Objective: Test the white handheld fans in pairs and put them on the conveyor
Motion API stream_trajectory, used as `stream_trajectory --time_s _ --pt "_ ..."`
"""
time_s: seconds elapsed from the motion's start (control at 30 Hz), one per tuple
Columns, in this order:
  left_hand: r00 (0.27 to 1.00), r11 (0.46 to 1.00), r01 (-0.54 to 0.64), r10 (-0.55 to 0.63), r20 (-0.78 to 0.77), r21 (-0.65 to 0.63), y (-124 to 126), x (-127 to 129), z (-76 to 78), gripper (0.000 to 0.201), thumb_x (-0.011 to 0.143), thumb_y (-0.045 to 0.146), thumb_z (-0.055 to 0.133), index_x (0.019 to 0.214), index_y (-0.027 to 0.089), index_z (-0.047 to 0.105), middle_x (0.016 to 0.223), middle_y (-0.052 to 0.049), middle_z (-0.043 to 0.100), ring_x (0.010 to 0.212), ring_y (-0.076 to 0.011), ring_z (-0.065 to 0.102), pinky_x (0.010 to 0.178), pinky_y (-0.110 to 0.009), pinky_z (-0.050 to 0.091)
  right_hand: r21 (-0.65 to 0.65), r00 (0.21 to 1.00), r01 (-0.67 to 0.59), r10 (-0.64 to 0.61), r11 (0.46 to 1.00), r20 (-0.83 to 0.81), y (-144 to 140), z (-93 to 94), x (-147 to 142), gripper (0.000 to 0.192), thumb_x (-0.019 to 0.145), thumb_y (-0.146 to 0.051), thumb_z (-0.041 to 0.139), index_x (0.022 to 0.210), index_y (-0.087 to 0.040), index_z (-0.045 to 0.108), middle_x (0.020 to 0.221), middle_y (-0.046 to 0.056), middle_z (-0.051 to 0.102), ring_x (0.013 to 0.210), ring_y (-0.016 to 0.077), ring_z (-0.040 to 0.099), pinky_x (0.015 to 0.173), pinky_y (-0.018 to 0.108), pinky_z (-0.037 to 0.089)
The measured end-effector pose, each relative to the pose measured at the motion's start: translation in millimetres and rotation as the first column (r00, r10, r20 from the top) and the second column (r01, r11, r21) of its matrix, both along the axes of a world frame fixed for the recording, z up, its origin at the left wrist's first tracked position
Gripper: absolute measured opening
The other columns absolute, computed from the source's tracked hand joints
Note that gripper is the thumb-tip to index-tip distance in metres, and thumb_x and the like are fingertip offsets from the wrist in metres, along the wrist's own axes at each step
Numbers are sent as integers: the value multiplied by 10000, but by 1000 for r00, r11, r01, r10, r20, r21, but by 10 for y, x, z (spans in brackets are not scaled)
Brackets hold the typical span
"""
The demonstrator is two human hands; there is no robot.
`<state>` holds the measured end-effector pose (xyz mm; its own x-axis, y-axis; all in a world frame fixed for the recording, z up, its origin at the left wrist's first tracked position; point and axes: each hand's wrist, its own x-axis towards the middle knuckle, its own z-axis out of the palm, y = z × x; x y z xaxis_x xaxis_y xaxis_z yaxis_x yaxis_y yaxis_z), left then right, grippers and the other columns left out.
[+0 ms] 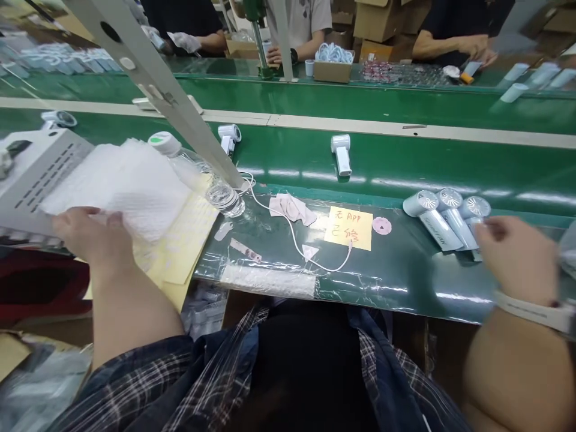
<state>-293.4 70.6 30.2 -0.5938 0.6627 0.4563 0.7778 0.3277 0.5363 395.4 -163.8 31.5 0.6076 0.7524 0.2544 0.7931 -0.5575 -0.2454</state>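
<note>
The left hand [92, 231] rests on a stack of white paper towels [121, 183] at the left side of the tabletop [405, 282]. Its fingers lie flat and close together on the lower edge of the stack, pressing and not pinching. The right hand [517, 258] is at the far right, just beside three pale blue handheld fans [443, 219] that lie side by side. Their long axes run from the round heads at the upper left down to the handles at the lower right, so the handles point toward this hand. The right hand is much nearer to them than the left. Its fingers are blurred; they seem curled and touch the handle of the nearest fan, but I cannot tell if they pinch it. Between the hands lie a yellow note [348, 228], a white cable [292, 237] and a plastic bottle [202, 177].
</note>
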Motion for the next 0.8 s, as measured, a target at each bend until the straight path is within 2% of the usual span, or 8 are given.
stream_trajectory --time_s 0.13,0.27,0.43,0.5,0.53,0.6,0.67,0.8 --pt "992 994 -114 113 -53 -6 47 17 307 458 737 285 787 659 198 344 913 -11 495 1257 -338 513 1190 -675 278 -147 999 22 -17 989 37 319 -360 -389 490 969 -534 627 1153 -94 739 1156 299 668 1040 414 617 690 429 338" --pt "980 977 -181 188 -61 113 4 278 817 517 640 178 778 649 237 265 689 57 364 751 -175 457 925 -459 468 -220 999 -13 20 975 31 278 -545 -672 437 985 -520 570 1096 -113 685 973 232 682 777 326 617 612 384 303" --pt "972 964 216 -197 -130 153 -295 1478 958 506 667 307 868 697 244 367 721 52 403 699 -144 352 817 -355 400 -275 967 -255 245 927 -68 131 -597 -1251 343 1011 -515 490 1054 -195 605 886 100 670 638 242 573 560 340 307" --pt "843 842 537 -538 -11 -55 -410 2120 711 343 815 326 823 805 215 499 803 17 540 749 -156 466 807 -344 405 -245 926 -375 349 894 -142 81 -604 -1458 342 1022 -509 454 1108 -215 605 987 98 692 738 258 633 589 338 359" --pt "718 700 691 -693 59 -181 -455 2416 538 228 871 278 768 862 202 554 863 -10 600 798 -168 520 823 -346 428 -225 906 -417 383 881 -179 60 -614 -1527 347 1020 -512 448 1132 -227 612 1025 95 697 790 269 653 610 343 386" --pt "376 274 882 -899 223 -383 -517 2879 161 116 958 247 677 1043 174 643 1046 -77 687 930 -204 606 893 -367 480 -170 883 -448 404 878 -238 21 -649 -1591 374 1007 -548 457 1125 -238 631 1050 93 699 859 287 666 661 364 437" --pt "174 1 895 -921 348 -446 -541 3116 -150 215 948 216 696 1150 149 671 1163 -113 699 1037 -226 643 956 -374 515 -81 882 -413 377 907 -282 -13 -696 -1579 425 983 -621 488 1059 -233 643 1035 102 703 897 301 667 716 390 477" --pt "50 -138 910 -900 434 -391 -467 3074 -376 297 916 184 750 1203 144 684 1228 -118 683 1035 -200 674 948 -349 558 80 888 -328 336 941 -315 -63 -750 -1520 553 959 -749 492 994 -220 651 992 117 707 950 321 669 791 421 503"
